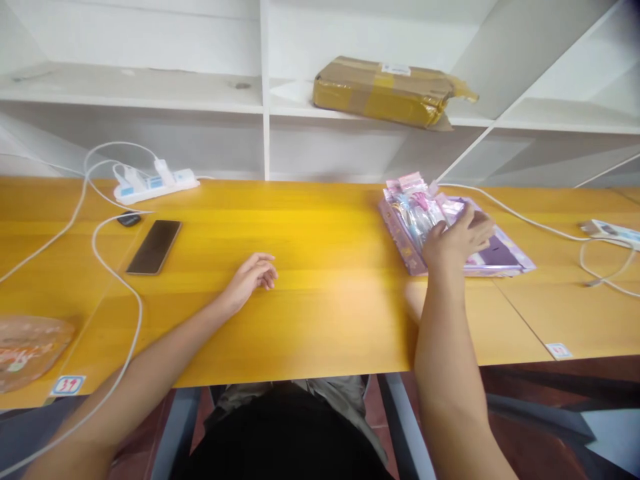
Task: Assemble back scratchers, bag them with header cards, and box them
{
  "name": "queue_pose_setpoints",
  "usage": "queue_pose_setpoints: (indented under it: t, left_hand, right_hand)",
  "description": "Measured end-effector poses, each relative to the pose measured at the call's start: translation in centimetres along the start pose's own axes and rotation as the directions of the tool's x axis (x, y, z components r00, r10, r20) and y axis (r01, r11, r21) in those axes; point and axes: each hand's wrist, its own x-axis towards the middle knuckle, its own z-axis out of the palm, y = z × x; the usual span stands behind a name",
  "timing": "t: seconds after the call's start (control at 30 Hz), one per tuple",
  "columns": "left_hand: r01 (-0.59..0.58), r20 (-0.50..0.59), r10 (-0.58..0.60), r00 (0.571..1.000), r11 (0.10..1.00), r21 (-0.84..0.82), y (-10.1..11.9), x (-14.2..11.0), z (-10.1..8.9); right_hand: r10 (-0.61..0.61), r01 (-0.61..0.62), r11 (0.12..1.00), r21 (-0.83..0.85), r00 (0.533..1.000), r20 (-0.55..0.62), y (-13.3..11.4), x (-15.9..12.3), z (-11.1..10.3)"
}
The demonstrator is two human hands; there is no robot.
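My right hand (459, 239) is over a shallow purple patterned box (397, 237) at the right of the table, fingers spread. Several small clear plastic packets (417, 207) with pink and blue contents lie in the box's left part, beside and partly behind that hand. A dark purple flat surface (497, 253) shows in the box's right part. Whether my fingertips touch a packet is hard to make out. On the bare tabletop left of centre rests my left hand (251, 277), its fingers loosely curled and apart, with nothing in it.
A dark smartphone (155, 247) lies left of my left hand, near a white power strip (157, 187) with trailing cables. A taped cardboard parcel (385, 90) sits on the shelf above. At far left is an orange-tinted plastic bag (33, 350); another power strip (613, 232) stands far right.
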Motion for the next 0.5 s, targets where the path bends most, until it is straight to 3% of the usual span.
queue_pose_setpoints:
  t: [0.07, 0.17, 0.33, 0.5]
  left_hand:
    - [-0.004, 0.008, 0.004, 1.000, 1.000, 0.026, -0.1, 0.0, 0.0]
    - [-0.021, 0.034, 0.019, 0.999, 0.998, 0.066, -0.4, 0.1, -0.1]
    - [-0.039, 0.091, 0.025, 0.996, 0.988, 0.153, -0.8, 0.3, -0.2]
    - [-0.079, 0.141, 0.048, 0.989, 0.971, 0.226, -1.0, 0.1, -0.3]
  right_hand:
    - [0.037, -0.037, 0.999, 0.002, 0.999, -0.008, -0.6, 0.0, -0.2]
    - [-0.078, 0.077, 0.997, 0.009, 0.990, 0.115, -1.6, -0.5, 0.0]
    - [-0.063, 0.070, 0.993, 0.091, 0.995, -0.081, -3.0, -0.8, 0.1]
    - [-0.160, 0.209, 0.934, 0.289, 0.970, -0.186, -4.4, -1.0, -0.2]
